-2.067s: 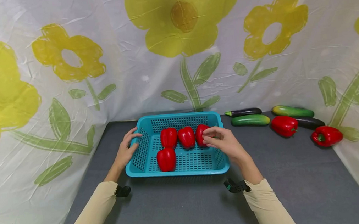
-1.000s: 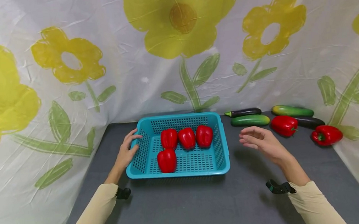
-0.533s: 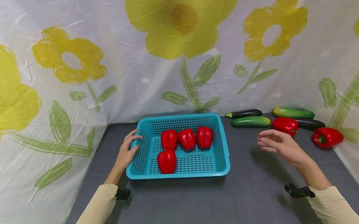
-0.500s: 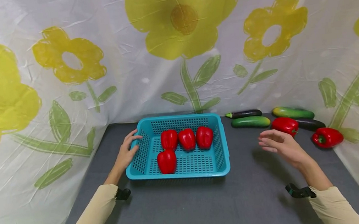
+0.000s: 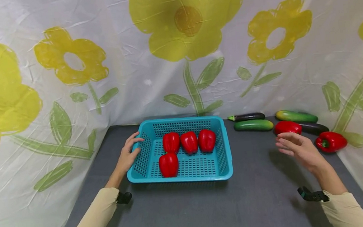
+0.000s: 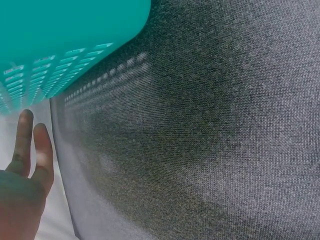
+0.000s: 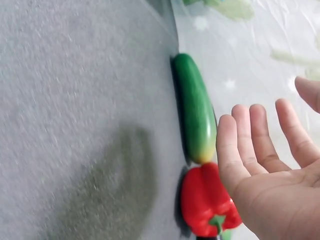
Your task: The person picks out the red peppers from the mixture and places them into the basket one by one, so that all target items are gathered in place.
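The grey surface [image 5: 193,213] carries a turquoise slotted basket [image 5: 180,179]; the left hand [image 5: 128,153], grip unclenched, rests at its 9 o'clock edge; the right hand [image 5: 303,151], grip released and bare, is nearer the red bell pepper [image 5: 287,126] lying at its 11 o'clock on the surface, long axis roughly 12-to-6 in the right-wrist view.

Near the right hand [image 7: 272,192] lie a red pepper [image 7: 202,197] (green-stemmed) and cucumber [image 7: 194,110].

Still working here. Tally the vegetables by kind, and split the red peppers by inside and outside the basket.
Red peppers in the basket: 4
Red peppers on the table: 2
Long green vegetables: 2
Eggplants: 2
Total: 10
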A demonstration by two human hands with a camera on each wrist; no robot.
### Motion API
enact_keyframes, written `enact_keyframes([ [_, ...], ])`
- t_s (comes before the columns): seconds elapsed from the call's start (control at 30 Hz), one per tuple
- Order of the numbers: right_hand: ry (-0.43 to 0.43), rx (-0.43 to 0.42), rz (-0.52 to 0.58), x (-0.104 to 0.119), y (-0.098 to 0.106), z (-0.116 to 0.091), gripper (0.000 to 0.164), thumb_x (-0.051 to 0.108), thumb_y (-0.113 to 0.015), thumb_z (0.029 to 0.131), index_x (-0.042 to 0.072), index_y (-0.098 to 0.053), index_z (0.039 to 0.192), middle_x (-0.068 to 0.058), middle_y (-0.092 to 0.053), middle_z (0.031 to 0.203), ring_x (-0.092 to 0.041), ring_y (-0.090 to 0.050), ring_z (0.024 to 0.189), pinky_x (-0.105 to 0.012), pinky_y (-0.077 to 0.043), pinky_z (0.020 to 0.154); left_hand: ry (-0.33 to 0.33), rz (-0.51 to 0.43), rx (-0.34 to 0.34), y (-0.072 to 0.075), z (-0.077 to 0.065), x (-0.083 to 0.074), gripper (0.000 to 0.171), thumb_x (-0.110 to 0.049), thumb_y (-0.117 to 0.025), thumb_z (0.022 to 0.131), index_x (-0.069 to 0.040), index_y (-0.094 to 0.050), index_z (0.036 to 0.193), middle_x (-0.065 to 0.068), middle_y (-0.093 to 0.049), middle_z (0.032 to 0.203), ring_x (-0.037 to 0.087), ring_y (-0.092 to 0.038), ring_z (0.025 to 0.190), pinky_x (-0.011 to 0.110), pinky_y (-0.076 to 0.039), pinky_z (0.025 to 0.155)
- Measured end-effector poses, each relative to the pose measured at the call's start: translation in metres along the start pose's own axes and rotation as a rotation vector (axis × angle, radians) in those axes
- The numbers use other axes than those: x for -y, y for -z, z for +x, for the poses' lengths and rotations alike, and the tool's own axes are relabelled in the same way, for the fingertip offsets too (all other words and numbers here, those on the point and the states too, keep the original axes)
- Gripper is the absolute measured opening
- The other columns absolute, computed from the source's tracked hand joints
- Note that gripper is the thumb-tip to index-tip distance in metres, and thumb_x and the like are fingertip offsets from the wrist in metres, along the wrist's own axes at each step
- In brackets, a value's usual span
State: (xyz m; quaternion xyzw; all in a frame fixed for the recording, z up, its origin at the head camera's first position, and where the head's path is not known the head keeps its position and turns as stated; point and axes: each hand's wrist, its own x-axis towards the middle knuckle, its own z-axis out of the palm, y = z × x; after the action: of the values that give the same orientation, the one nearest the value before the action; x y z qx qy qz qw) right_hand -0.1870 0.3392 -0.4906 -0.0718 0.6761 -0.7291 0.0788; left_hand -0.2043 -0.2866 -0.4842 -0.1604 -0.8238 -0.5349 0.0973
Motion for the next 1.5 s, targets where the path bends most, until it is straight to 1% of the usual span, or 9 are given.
enact_keyframes([
  [0.23, 0.025, -0.016, 0.056, 0.005, 0.02, 0.003, 0.022, 0.002, -0.055, 0.103, 0.003, -0.064, 0.124, -0.001, -0.07, 0.115, -0.015, -0.069, 0.103, -0.029, -0.053, 0.085, -0.031, -0.013, 0.012, 0.0, 0.001, 0.002, 0.032, 0.018, -0.046, 0.094, 0.019, -0.056, 0.124, 0.034, -0.029, 0.154, 0.056, -0.022, 0.141, 0.066, -0.028, 0.095],
  [0.47, 0.055, -0.024, 0.125, 0.004, 0.041, 0.002, 0.027, -0.004, -0.05, 0.104, -0.002, -0.061, 0.128, -0.001, -0.069, 0.118, -0.015, -0.069, 0.105, -0.029, -0.054, 0.084, -0.013, -0.001, 0.01, -0.002, 0.002, 0.0, 0.033, 0.017, -0.046, 0.093, 0.018, -0.057, 0.125, 0.032, -0.029, 0.155, 0.054, -0.022, 0.142, 0.062, -0.029, 0.095],
  [0.63, 0.07, -0.052, 0.134, 0.003, 0.054, 0.001, 0.03, -0.007, -0.05, 0.103, 0.002, -0.064, 0.127, 0.0, -0.07, 0.116, -0.014, -0.068, 0.104, -0.027, -0.054, 0.083, -0.014, -0.002, 0.009, -0.002, 0.002, 0.0, 0.033, 0.017, -0.047, 0.094, 0.018, -0.057, 0.125, 0.032, -0.029, 0.155, 0.055, -0.021, 0.142, 0.061, -0.028, 0.096],
  [0.73, 0.073, -0.082, 0.111, 0.006, 0.06, 0.0, 0.031, -0.007, -0.052, 0.102, 0.003, -0.064, 0.129, 0.001, -0.071, 0.114, -0.012, -0.068, 0.102, -0.026, -0.054, 0.082, -0.004, -0.001, 0.008, -0.002, 0.001, -0.001, 0.033, 0.017, -0.047, 0.094, 0.018, -0.057, 0.125, 0.032, -0.029, 0.155, 0.054, -0.021, 0.142, 0.062, -0.028, 0.097],
  [0.9, 0.063, -0.174, -0.001, 0.012, 0.065, 0.001, 0.031, 0.0, -0.06, 0.1, 0.005, -0.063, 0.131, 0.005, -0.069, 0.115, -0.006, -0.066, 0.104, -0.021, -0.052, 0.082, 0.012, -0.003, 0.008, -0.001, 0.0, -0.002, 0.033, 0.016, -0.047, 0.094, 0.018, -0.057, 0.125, 0.031, -0.029, 0.156, 0.054, -0.021, 0.143, 0.062, -0.028, 0.098],
  [1.13, 0.092, -0.287, -0.181, 0.009, 0.067, 0.005, 0.036, 0.004, -0.07, 0.095, 0.016, -0.065, 0.129, 0.012, -0.066, 0.117, 0.003, -0.06, 0.106, -0.012, -0.045, 0.081, 0.017, -0.007, 0.008, -0.001, -0.001, -0.002, 0.033, 0.016, -0.047, 0.094, 0.018, -0.057, 0.126, 0.031, -0.029, 0.156, 0.053, -0.02, 0.143, 0.061, -0.027, 0.098],
  [1.2, 0.089, -0.322, -0.267, 0.006, 0.066, 0.006, 0.039, 0.007, -0.072, 0.095, 0.018, -0.064, 0.132, 0.013, -0.063, 0.121, 0.0, -0.056, 0.11, -0.011, -0.044, 0.082, 0.023, -0.009, 0.009, 0.0, -0.001, -0.001, 0.033, 0.016, -0.047, 0.094, 0.017, -0.057, 0.126, 0.031, -0.028, 0.156, 0.053, -0.02, 0.143, 0.062, -0.026, 0.099],
  [1.33, 0.068, -0.362, -0.435, -0.001, 0.064, 0.011, 0.048, 0.017, -0.074, 0.095, 0.02, -0.059, 0.14, 0.002, -0.054, 0.135, -0.014, -0.048, 0.122, -0.009, -0.042, 0.082, 0.027, -0.014, 0.009, 0.001, -0.002, 0.0, 0.033, 0.015, -0.046, 0.095, 0.017, -0.057, 0.126, 0.03, -0.028, 0.156, 0.053, -0.02, 0.143, 0.061, -0.027, 0.097],
  [1.5, 0.052, -0.373, -0.495, -0.008, 0.064, 0.015, 0.06, 0.022, -0.075, 0.095, 0.018, -0.052, 0.15, -0.014, -0.043, 0.149, -0.028, -0.04, 0.133, -0.009, -0.04, 0.084, 0.015, -0.016, 0.01, 0.001, -0.002, 0.002, 0.033, 0.015, -0.046, 0.095, 0.017, -0.057, 0.126, 0.03, -0.028, 0.156, 0.052, -0.021, 0.143, 0.057, -0.029, 0.095],
])
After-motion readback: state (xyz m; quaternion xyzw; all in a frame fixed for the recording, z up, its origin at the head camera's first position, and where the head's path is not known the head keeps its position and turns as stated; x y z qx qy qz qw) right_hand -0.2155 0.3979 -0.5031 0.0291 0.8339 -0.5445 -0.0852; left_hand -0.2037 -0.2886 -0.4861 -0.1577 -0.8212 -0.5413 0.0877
